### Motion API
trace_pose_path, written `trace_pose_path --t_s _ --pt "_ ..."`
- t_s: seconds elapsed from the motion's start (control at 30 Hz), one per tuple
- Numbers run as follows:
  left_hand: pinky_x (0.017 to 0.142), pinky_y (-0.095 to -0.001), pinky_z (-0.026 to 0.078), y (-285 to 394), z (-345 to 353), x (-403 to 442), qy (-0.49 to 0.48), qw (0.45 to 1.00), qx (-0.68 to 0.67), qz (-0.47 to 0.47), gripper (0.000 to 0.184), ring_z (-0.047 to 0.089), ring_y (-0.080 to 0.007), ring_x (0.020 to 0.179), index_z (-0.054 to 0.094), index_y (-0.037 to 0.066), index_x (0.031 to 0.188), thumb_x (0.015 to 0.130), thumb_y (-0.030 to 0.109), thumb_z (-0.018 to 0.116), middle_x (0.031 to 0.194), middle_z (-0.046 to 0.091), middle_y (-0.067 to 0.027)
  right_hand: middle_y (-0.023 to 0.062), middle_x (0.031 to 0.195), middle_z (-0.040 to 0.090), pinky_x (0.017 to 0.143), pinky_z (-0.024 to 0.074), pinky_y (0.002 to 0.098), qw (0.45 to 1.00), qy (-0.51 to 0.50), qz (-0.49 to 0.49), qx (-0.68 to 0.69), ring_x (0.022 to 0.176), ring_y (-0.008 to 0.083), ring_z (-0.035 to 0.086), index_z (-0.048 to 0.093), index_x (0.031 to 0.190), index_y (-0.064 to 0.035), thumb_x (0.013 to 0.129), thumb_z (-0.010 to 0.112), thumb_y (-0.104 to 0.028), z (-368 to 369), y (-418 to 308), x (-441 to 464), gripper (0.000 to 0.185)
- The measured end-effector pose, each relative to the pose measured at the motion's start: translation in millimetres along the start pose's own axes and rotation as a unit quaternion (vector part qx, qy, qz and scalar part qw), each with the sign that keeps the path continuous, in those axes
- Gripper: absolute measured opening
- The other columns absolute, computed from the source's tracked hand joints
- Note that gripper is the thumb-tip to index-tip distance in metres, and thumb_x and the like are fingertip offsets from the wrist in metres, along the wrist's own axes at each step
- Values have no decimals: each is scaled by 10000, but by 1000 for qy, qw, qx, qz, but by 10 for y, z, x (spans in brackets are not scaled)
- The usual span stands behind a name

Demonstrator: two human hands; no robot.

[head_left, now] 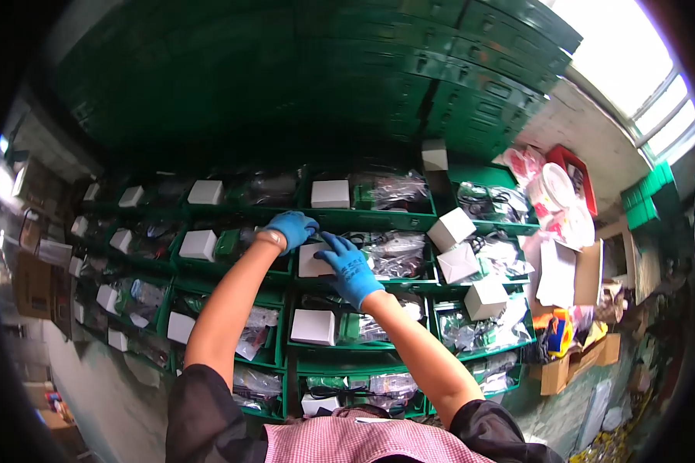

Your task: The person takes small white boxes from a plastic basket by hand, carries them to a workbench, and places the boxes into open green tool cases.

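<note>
My left hand point(292, 230), in a blue glove, reaches over the back left corner of a middle green metal case, its fingers stretched to the right. Just beside it, my right hand point(350, 270), gloved too, lies over the right side of a white box point(312, 261) with its fingers apart. That box sits in the left part of the case, next to clear plastic bags of parts point(396, 255). Both hands appear to hold nothing, though their undersides are hidden. Another white box point(313, 327) lies in the case nearer me.
Rows of open green cases with white boxes and bagged parts surround my hands. Several loose white boxes point(452, 229) rest on case edges at right. Stacked closed green cases point(483, 85) stand behind. White buckets point(554, 189) and a cardboard box point(554, 376) are farther right.
</note>
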State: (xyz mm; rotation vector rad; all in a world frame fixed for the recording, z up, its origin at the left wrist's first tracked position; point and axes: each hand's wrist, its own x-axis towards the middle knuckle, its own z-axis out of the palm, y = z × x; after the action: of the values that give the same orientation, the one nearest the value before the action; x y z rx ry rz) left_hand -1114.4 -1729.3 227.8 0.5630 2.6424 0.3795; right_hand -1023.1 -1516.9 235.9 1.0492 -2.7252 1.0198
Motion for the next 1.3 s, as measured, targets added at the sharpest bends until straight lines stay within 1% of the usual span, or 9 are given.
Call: trace_pose_path --t_s 0.13,0.27,0.43,0.57,0.67,0.83,1.03,1.23,1.3 --pt "992 -442 492 380 185 115 127 990 -64 12 349 635 -349 1111 698 126 1186 994 357 522 1184 688 -143 200 1482 412 1071 443 485 996 -18 41 -79 1276 431 482 543 1310 -149 717 744 3 10 -168 -204 644" --pt "1016 -410 491 354 195 370 -74 981 -177 -10 367 631 -329 1170 683 113 1253 968 314 569 1279 666 -145 210 1454 427 987 490 483 992 -5 111 -56 1122 429 570 498 1339 -74 757 626 71 -53 -299 -269 613" --pt "1032 -426 482 451 90 568 -112 988 8 105 445 618 -343 1194 696 189 1251 878 425 647 1293 666 -134 223 1462 412 1002 488 473 996 36 72 29 1190 450 540 506 1331 -56 755 638 81 -173 -169 -395 607" --pt "902 -442 548 677 2 616 -92 987 113 61 298 670 -334 1084 694 113 1155 910 262 615 1170 699 -166 241 1471 395 1037 477 461 997 15 62 47 1268 465 490 490 1352 -50 742 685 82 -256 -94 -437 654" --pt "858 -438 562 587 12 566 -72 911 -402 -55 272 677 -317 1056 693 68 1128 925 212 583 1135 709 -150 254 1470 391 1038 473 461 998 -3 55 18 1255 475 500 479 1357 -39 753 670 88 -261 -71 -411 646" --pt "1028 -395 479 897 -80 625 -115 988 -94 -41 590 647 -292 1139 701 108 1237 827 531 728 1242 693 -135 323 1431 403 1046 461 473 998 29 57 -3 1245 494 505 466 1364 -38 735 548 135 -136 0 -466 658" --pt "935 -421 532 1338 -161 968 -223 951 203 76 573 674 -329 1078 702 99 1171 751 480 790 1166 713 -141 339 1424 393 1002 488 475 996 47 65 27 1182 495 540 472 1337 4 759 534 131 -334 -67 -566 596" --pt "876 -423 545 987 -524 670 -29 999 -3 43 425 697 -340 983 671 61 1065 763 349 754 1057 717 -190 318 1323 505 959 509 474 997 44 11 -61 1118 446 595 545 1190 -5 842 545 3 -208 52 -408 347" --pt "874 -417 547 788 -577 532 29 993 -114 19 393 703 -326 974 671 61 1069 780 317 745 1033 723 -183 276 1315 522 912 531 454 984 -89 74 -137 1079 400 615 565 1196 -38 826 575 10 -122 115 -217 374"
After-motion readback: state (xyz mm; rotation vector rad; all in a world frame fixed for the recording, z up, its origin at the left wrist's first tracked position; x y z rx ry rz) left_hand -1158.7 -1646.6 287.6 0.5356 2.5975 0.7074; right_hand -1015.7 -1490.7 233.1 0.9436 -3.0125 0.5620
